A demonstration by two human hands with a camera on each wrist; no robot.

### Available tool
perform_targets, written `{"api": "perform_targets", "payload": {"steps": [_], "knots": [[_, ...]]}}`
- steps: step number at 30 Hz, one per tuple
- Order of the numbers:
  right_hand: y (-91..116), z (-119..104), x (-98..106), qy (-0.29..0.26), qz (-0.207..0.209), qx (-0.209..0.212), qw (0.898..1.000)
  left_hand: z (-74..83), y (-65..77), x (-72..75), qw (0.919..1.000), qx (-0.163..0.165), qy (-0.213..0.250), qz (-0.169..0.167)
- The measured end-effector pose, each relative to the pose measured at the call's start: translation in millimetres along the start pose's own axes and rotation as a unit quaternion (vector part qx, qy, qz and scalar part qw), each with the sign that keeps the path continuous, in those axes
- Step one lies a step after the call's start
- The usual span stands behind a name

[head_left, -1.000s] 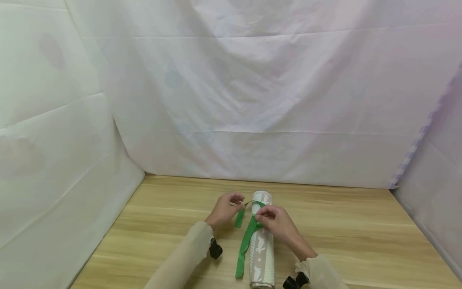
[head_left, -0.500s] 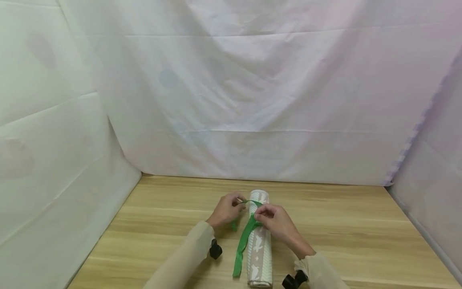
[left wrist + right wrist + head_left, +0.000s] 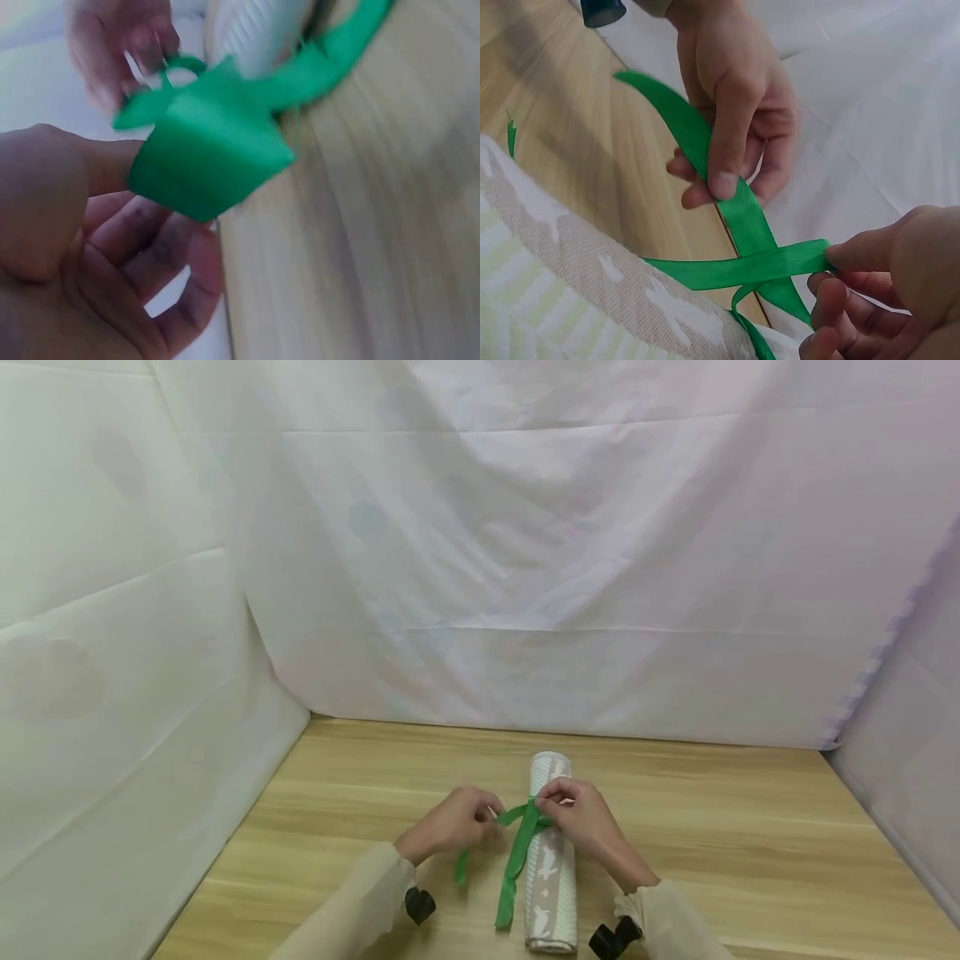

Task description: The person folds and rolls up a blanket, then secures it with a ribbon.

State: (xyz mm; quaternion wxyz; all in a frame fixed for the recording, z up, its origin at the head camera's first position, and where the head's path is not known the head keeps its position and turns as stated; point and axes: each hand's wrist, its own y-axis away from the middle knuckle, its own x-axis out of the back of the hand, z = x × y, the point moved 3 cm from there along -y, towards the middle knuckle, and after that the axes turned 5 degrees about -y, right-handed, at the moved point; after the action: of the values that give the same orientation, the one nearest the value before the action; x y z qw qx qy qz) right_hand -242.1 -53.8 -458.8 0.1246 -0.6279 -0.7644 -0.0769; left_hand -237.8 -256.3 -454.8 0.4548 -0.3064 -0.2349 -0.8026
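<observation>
A rolled cloth (image 3: pixel 551 902), white with pale stripes and a taupe band of white rabbit shapes, lies lengthwise on the table. Green ribbon (image 3: pixel 514 868) goes round its upper half, one long tail hanging toward the near end. Left of the roll, my left hand (image 3: pixel 457 820) pinches the other tail between thumb and fingers; its loose end droops below the hand. My right hand (image 3: pixel 581 818) is over the roll, thumb and index finger pinching the ribbon (image 3: pixel 780 262) where two strands cross in the right wrist view. The ribbon's underside is hidden by the roll.
The wood-grain table (image 3: pixel 360 777) runs back to a white cloth curtain (image 3: pixel 555 568). More white cloth hangs at the left and right sides. A small black device (image 3: pixel 420 906) is worn on each wrist, below the cream sleeves.
My left hand has come toward the near side and slightly left, drawing its ribbon tail down and across beside the other strand. The right hand keeps its pinch at nearly the same spot.
</observation>
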Motion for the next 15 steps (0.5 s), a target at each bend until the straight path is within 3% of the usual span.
{"api": "perform_targets", "payload": {"steps": [5, 11, 15], "knots": [[-0.2, -2.5, -0.5, -0.003, -0.006, -0.007, 1.000, 23.7, 14.9, -6.1, 0.9995, -0.003, 0.019, -0.024], [-1.8, -4.2, 1.2, 0.013, -0.015, -0.007, 1.000, 49.2, 22.8, -18.0, 0.9992, -0.037, -0.012, -0.001], [-3.4, -5.1, 3.5, 0.033, -0.026, 0.003, 0.999, 59.6, 24.5, -30.2, 0.9987, -0.047, 0.001, 0.019]]}}
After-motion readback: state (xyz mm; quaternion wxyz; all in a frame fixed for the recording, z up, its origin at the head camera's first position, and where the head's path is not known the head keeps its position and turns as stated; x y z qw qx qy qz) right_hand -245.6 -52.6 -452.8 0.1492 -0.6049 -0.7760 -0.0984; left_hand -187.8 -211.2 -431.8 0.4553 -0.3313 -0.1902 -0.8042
